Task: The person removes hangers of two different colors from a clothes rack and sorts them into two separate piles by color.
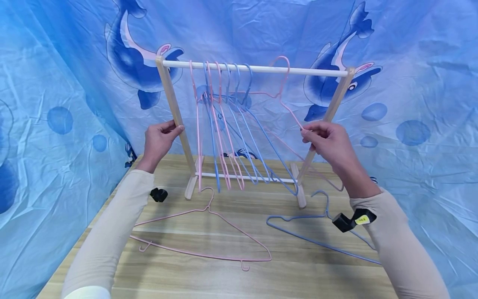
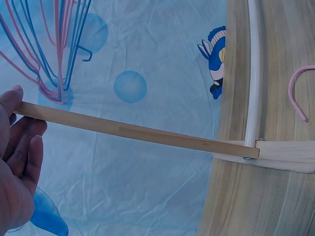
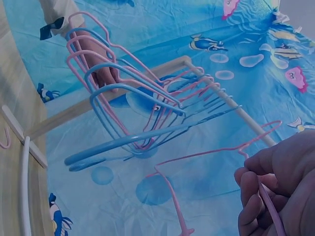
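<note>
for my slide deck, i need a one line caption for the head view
Left hand grips a wooden post; right hand holds a pink hanger at the white rail.

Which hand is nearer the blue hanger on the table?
Right. The right hand is above the blue hanger in the head view, pinching a pink hanger; the left hand is well left of it, holding the left rack post.
</note>
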Motion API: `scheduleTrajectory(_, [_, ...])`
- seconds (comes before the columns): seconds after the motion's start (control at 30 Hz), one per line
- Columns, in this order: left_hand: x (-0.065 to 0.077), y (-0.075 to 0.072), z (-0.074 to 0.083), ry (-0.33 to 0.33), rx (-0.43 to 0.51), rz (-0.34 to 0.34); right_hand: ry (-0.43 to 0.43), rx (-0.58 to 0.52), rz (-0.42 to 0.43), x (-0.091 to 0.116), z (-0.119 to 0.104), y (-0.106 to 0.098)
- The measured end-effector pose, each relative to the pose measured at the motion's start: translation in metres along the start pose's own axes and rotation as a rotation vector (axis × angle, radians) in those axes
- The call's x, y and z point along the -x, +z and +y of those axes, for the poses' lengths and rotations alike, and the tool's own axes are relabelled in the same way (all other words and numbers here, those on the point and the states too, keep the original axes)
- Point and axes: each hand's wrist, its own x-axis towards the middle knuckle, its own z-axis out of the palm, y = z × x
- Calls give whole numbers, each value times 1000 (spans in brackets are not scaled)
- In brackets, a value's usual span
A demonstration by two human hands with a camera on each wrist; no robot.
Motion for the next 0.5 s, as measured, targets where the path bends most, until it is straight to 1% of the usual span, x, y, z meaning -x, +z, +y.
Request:
scheduleTrajectory(0.2, [0,0,0,5,1,3,5,26,21,9,4,-7])
scheduleTrajectory(0.4, [-1,1,0,0,0,5,-24,33,55,11,1,-14])
scheduleTrajectory(0.5, [0,1,0,-4,1,2,-23,53,76,13,0,-18])
